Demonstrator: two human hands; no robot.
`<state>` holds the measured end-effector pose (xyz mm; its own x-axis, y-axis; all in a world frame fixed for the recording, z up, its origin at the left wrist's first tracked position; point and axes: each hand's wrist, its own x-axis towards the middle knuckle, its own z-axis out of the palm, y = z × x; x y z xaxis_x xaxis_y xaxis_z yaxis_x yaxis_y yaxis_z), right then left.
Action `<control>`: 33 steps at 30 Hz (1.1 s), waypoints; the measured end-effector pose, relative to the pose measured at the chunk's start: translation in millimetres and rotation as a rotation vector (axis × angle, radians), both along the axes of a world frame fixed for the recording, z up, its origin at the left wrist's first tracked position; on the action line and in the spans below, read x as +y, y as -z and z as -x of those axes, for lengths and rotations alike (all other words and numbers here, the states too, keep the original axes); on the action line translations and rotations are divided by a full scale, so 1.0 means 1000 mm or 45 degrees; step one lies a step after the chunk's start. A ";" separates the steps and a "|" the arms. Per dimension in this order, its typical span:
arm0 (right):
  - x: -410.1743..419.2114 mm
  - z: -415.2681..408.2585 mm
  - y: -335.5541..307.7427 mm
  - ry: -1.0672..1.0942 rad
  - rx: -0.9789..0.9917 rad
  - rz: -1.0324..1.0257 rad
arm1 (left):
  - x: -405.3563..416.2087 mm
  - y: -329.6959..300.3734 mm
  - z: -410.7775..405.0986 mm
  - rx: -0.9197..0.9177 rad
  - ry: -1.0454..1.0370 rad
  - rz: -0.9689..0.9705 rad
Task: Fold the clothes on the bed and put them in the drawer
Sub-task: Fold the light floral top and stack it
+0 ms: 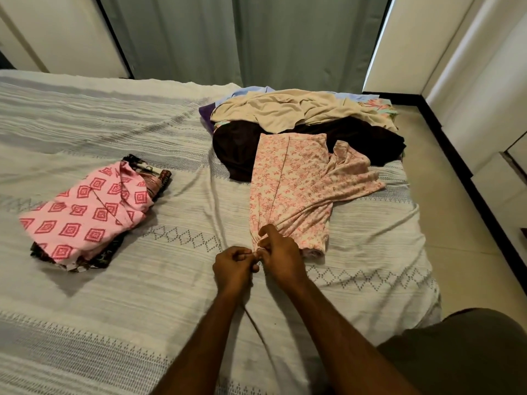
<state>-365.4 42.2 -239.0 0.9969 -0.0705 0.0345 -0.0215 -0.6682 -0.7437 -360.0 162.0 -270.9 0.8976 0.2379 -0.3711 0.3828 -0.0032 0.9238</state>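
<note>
A cream garment with a pink floral print [288,183] lies lengthwise on the bed [142,323], its near end bunched. My right hand [281,258] grips that bunched near edge. My left hand [233,266] is right beside it with curled fingers, pinching the same edge at the fingertips. Behind the garment is a heap of unfolded clothes: a dark brown piece [236,146], a beige piece [285,109] and bits of blue and purple cloth. At the left lies a folded stack topped by a pink diamond-print garment [85,215].
The bed's white patterned cover spreads left and toward me. A grey-green curtain [242,38] hangs behind the bed. A tiled floor strip [456,238] runs along the bed's right side, next to white cabinets [490,95]. No drawer is in view.
</note>
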 end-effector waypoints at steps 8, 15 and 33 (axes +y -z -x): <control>-0.012 0.003 -0.014 -0.070 0.069 -0.046 | -0.007 -0.010 0.001 -0.145 0.084 -0.480; -0.089 0.021 -0.010 0.671 0.065 -0.128 | -0.016 -0.011 -0.016 -0.023 0.339 -0.858; -0.176 0.020 -0.014 0.841 0.408 -0.622 | 0.001 -0.058 -0.029 -0.241 0.803 -1.141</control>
